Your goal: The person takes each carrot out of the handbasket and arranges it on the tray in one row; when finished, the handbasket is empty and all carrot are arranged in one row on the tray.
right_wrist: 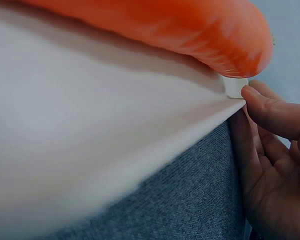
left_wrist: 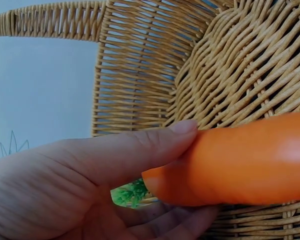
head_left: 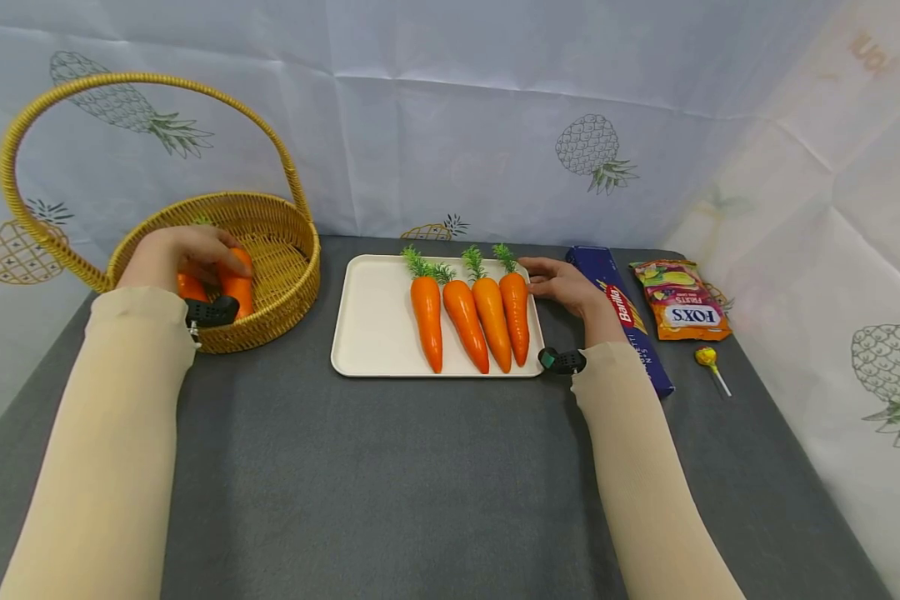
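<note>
Golden wicker forms the round basket [head_left: 288,308] at the far left of my head feed, its tall handle arching above. Inside it I watch the left hand [head_left: 174,252] pinch a carrot [head_left: 242,287] between thumb and curled fingers near its leafy end; a second carrot [head_left: 192,287] lies just left of that one, partly covered. Next along, I see a cream tray [head_left: 371,321] bearing four carrots [head_left: 491,317] side by side, green tops toward the back. My wrist feed shows the right hand [head_left: 567,289] pinching the tray's rim between thumb and fingers at its back right corner. Further right are a blue Barilla pasta box [head_left: 624,310], a Fox's Fruits bag [head_left: 681,296] and a yellow lollipop [head_left: 708,358].
</note>
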`<state>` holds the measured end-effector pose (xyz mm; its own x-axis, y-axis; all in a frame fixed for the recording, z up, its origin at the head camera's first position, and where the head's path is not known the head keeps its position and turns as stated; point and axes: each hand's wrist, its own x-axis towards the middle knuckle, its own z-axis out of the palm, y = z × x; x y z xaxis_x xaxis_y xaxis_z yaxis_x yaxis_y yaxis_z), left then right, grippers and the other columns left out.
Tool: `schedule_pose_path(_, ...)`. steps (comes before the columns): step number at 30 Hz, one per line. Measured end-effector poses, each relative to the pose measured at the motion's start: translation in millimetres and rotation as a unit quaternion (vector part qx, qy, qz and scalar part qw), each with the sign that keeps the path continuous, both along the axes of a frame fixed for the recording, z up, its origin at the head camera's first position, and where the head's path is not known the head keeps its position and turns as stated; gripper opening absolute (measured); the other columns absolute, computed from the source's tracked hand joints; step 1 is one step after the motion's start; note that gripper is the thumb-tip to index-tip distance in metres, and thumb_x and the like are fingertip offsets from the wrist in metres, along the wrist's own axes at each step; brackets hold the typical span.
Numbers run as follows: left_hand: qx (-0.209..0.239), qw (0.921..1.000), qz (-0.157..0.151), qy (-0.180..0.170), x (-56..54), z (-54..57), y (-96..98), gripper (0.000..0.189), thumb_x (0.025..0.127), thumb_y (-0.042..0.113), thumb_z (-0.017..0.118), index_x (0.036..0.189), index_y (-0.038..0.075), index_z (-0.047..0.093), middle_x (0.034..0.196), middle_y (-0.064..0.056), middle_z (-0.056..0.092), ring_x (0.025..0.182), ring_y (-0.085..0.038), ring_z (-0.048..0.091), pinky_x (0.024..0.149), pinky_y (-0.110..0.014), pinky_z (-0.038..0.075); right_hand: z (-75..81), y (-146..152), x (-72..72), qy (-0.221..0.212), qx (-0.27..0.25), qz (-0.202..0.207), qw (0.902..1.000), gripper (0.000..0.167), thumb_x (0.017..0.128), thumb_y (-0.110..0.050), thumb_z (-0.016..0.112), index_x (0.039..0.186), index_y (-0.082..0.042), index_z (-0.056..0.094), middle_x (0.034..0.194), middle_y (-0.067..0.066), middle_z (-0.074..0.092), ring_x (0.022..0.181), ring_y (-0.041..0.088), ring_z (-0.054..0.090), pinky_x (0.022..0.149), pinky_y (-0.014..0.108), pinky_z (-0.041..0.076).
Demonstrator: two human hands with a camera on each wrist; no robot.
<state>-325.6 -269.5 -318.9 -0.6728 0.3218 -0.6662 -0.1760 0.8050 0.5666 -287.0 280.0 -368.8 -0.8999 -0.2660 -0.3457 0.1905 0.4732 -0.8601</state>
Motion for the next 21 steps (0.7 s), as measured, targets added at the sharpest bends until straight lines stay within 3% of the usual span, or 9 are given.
schedule_pose_path(4,0.007,0.9997,0.009,-0.021,1.1,1.3,1.8,0.080,0.098,0.022,0.060,0.151,-0.014,0.011,0.124,-0.019,0.055,0.095,-0.011,0.066,0.095,-0.038,0.058,0.4,0.2,0.0,-0.001,0.004,-0.003,1.0000,0.061,0.098,0.001,0.052,0.155,-0.006,0.031,0.158,0.020,0.034,0.143,0.038,0.038,0.122,0.052,0.034)
schedule_pose_path(10,0.007,0.9994,-0.003,-0.035,0.3,0.7,1.8,0.087,0.099,0.025,0.057,0.154,-0.011,-0.001,0.138,-0.030,0.039,0.100,-0.011,0.062,0.097,-0.035,0.057,0.4,0.5,0.0,-0.002,0.006,-0.006,1.0000,0.061,0.097,0.001,0.052,0.155,-0.006,0.031,0.159,0.020,0.032,0.145,0.038,0.036,0.122,0.052,0.033)
schedule_pose_path(16,0.022,0.9991,0.008,-0.035,-1.3,-2.6,1.7,0.081,0.101,0.026,0.056,0.154,-0.008,0.005,0.127,-0.016,0.049,0.097,-0.011,0.063,0.093,-0.031,0.058,-1.0,0.7,-1.0,-0.003,0.002,-0.005,1.0000,0.061,0.097,0.002,0.052,0.155,-0.006,0.031,0.159,0.020,0.033,0.144,0.038,0.036,0.122,0.052,0.033)
schedule_pose_path(21,0.028,0.9991,0.025,-0.020,0.1,-4.3,0.0,0.084,0.099,0.029,0.058,0.155,-0.005,0.005,0.136,-0.024,0.038,0.096,-0.010,0.062,0.092,-0.031,0.058,-1.4,0.7,-1.9,-0.006,0.002,-0.007,1.0000,0.062,0.097,0.002,0.052,0.155,-0.007,0.031,0.159,0.019,0.034,0.143,0.037,0.038,0.122,0.052,0.033)
